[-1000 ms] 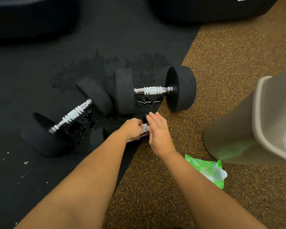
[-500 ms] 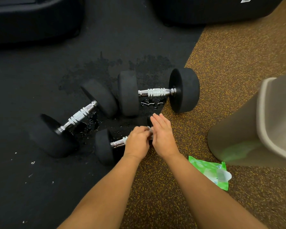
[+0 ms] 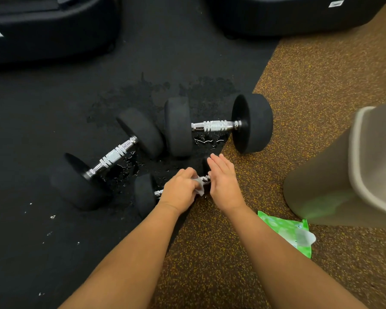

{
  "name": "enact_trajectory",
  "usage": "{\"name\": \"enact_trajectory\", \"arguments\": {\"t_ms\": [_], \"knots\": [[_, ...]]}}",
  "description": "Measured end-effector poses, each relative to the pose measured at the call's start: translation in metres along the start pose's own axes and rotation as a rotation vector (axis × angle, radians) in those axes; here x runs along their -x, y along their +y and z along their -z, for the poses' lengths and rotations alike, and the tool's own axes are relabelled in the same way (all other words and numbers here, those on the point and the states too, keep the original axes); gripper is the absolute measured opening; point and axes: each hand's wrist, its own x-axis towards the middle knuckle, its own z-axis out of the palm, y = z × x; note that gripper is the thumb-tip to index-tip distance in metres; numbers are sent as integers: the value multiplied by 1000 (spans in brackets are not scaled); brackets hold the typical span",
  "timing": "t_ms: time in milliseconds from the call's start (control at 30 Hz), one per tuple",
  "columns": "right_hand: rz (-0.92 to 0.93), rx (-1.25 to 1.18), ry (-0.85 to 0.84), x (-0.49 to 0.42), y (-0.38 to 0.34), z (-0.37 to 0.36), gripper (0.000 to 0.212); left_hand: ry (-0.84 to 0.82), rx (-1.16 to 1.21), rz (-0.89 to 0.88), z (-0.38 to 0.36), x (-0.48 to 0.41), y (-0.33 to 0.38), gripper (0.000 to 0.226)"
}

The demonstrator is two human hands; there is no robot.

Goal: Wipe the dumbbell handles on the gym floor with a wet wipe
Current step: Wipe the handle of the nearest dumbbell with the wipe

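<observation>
Gym floor (image 3: 54,253) holds three dumbbells; left hand (image 3: 180,190) clutches one wipe (image 3: 199,186), right hand (image 3: 224,179) flat open.

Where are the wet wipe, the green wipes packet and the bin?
wet wipe (image 3: 199,186), head view, crumpled white edge showing beside the left hand.
green wipes packet (image 3: 281,228), head view, its green top face.
bin (image 3: 316,186), head view, its beige outer wall.

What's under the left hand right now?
The left hand is closed over a white wet wipe pressed on the small dumbbell's chrome handle. Short handle stubs show on either side; the middle is covered. The right hand covers the far weight.
</observation>
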Motion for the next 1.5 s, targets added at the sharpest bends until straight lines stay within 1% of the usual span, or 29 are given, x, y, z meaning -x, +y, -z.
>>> {"name": "enact_trajectory", "arguments": {"t_ms": [200,333,467,600,700,800,967,1067,1200,1367,1500], "knots": [[1,3,11,0,-1,0,40,39,97,82,0,-3,7,22],[-10,-13,6,1,-4,1,44,-4,6,-3,0,-12,18,27],[-9,-10,13,0,-2,-1,44,-25,-97,-21,-1,-12,21,28],[3,-6,21,0,1,-4,41,-56,-136,-17,1,-6,14,27],[4,-2,20,0,3,-5,40,-79,-96,25,6,0,8,22],[7,6,23,-1,3,-5,39,-93,-70,81,10,4,8,26],[2,-1,23,0,3,-5,39,-27,25,233,16,5,13,27],[-3,2,16,0,3,-5,39,12,53,281,14,5,17,33],[5,11,17,-1,3,-5,39,-12,0,277,9,5,18,39],[14,15,35,-1,2,-6,38,-105,-104,362,18,1,14,32],[8,26,27,0,4,-5,38,-183,-162,437,23,-2,14,32]]}}
